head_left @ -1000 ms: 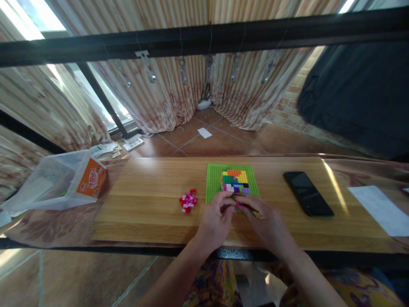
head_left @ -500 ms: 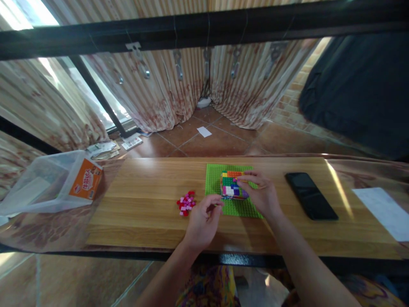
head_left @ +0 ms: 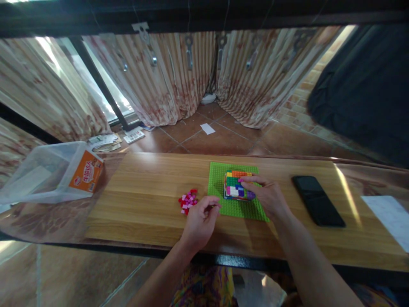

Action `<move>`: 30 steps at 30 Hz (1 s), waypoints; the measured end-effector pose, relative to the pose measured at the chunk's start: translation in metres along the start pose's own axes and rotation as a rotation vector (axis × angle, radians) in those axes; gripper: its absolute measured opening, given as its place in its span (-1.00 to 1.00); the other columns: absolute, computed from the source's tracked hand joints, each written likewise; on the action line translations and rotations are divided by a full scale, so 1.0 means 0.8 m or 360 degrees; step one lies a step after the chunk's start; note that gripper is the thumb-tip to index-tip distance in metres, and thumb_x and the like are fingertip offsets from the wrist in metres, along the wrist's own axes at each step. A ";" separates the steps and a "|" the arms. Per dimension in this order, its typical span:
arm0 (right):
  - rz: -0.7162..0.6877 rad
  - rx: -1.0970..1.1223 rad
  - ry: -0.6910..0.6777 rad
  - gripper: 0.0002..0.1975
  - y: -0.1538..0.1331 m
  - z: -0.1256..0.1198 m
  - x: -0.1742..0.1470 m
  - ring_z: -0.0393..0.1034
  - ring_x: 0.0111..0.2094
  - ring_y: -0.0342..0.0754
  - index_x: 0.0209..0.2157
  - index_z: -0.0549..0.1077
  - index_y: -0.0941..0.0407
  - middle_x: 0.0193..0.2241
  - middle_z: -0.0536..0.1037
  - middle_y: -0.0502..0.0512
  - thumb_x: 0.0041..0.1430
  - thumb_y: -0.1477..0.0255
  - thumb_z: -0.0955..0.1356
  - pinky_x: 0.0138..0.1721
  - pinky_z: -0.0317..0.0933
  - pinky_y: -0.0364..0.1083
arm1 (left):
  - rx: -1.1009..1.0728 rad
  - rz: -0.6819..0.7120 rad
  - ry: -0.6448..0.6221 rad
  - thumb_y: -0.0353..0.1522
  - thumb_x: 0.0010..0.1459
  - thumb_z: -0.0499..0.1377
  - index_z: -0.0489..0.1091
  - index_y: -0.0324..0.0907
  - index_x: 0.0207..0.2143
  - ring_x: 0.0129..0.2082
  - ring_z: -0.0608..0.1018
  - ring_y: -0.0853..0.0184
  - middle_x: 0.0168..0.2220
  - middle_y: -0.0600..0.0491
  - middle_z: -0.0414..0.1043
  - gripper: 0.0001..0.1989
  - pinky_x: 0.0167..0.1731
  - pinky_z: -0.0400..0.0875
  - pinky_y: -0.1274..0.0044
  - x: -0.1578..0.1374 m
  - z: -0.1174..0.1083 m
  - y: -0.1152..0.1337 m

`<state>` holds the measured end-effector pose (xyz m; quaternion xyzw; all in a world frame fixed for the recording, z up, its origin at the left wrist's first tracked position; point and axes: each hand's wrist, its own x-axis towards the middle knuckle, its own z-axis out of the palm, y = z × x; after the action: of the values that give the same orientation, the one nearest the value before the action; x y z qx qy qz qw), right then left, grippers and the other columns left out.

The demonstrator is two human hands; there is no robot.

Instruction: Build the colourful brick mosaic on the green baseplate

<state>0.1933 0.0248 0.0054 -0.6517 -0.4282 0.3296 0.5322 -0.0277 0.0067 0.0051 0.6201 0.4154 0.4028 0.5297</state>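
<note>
A block-shaped build of colourful toy bricks (head_left: pixel 234 190) stands on a green studded baseplate (head_left: pixel 214 179). My right hand (head_left: pixel 270 197) reaches over its right side. The fingers are closed at a small pink brick (head_left: pixel 240 180) on or just above the top of the build. My left hand (head_left: pixel 201 219) hovers by the baseplate's lower left edge, apart from the build. Its thumb and fingers are curled together in a pinch; what lies between them, if anything, is too small to make out. Close by on its left is a loose pile of red and pink bricks (head_left: pixel 188 202).
On the wooden board (head_left: pixel 143 192), a black phone (head_left: pixel 318 200) lies to the right. White paper (head_left: pixel 388 217) is at the far right. A clear plastic bin (head_left: pixel 54 170) with an orange label stands at the left. A black bar (head_left: pixel 204 19) crosses above.
The view has shifted slightly. My right fingers have drawn a little lower at the top of the build, showing more of its right side. My left hand keeps its curled shape.
</note>
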 end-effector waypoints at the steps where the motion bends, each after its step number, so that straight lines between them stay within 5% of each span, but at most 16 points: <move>1: -0.0001 0.0008 -0.0018 -0.73 0.000 -0.001 0.000 0.44 -0.05 0.10 -0.37 0.63 0.09 -0.23 0.62 0.16 -0.09 0.20 0.50 -0.06 0.36 0.11 | 0.0005 -0.0005 -0.0004 -0.40 0.21 0.13 0.42 -0.21 -0.14 -0.36 0.56 0.37 -0.30 0.00 0.54 -0.83 -0.32 0.48 0.55 -0.001 0.000 -0.001; 7: 0.0046 0.0022 -0.0102 -0.70 -0.003 -0.003 0.006 0.52 -0.24 0.08 -0.38 0.64 0.11 -0.30 0.63 0.17 -0.14 0.21 0.52 -0.22 0.42 0.08 | 0.0024 0.0005 -0.0018 -0.40 0.22 0.12 0.43 -0.20 -0.13 -0.31 0.58 0.34 -0.28 -0.01 0.54 -0.82 -0.29 0.49 0.53 -0.005 -0.001 -0.008; 13: -0.0026 0.0000 -0.0139 -0.66 -0.004 -0.004 0.006 0.51 -0.19 0.08 -0.35 0.63 0.10 -0.24 0.63 0.16 -0.15 0.17 0.51 -0.16 0.41 0.09 | 0.0051 0.0029 0.0063 -0.38 0.21 0.13 0.43 -0.19 -0.15 -0.37 0.56 0.38 -0.31 0.01 0.53 -0.83 -0.31 0.49 0.54 -0.018 -0.021 -0.007; 21: -0.0419 -0.0248 0.0388 -0.75 -0.016 0.000 -0.050 0.48 -0.16 0.04 -0.28 0.59 0.07 -0.17 0.59 0.14 0.04 0.22 0.43 -0.13 0.36 0.07 | 0.0351 0.0082 0.0429 -0.38 0.21 0.12 0.43 -0.20 -0.16 -0.23 0.57 0.32 -0.23 -0.03 0.53 -0.83 -0.16 0.48 0.48 -0.051 -0.089 -0.014; 25: -0.0641 -0.0488 -0.0096 -0.82 -0.038 0.044 -0.102 0.48 -0.25 -0.03 -0.32 0.57 0.05 -0.25 0.59 0.11 0.19 0.30 0.34 -0.19 0.37 -0.01 | 0.0707 0.0132 0.0539 -0.41 0.17 0.13 0.39 -0.21 -0.10 -0.23 0.55 0.30 -0.23 -0.03 0.49 -0.77 -0.16 0.47 0.45 -0.060 -0.110 -0.024; 30: -0.0711 -0.0735 -0.0414 -0.77 -0.029 0.115 -0.121 0.45 -0.21 -0.01 -0.23 0.54 0.07 -0.25 0.57 0.14 0.24 0.43 0.25 -0.14 0.33 -0.01 | 0.0978 0.0247 0.0305 -0.40 0.09 0.19 0.28 -0.17 0.09 0.02 0.46 0.18 0.04 -0.11 0.37 -0.53 0.05 0.38 0.32 -0.054 -0.104 -0.028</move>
<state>0.0670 -0.0241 0.0055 -0.5977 -0.6878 0.1797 0.3706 -0.1222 -0.0048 -0.0103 0.7400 0.5170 0.3543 0.2440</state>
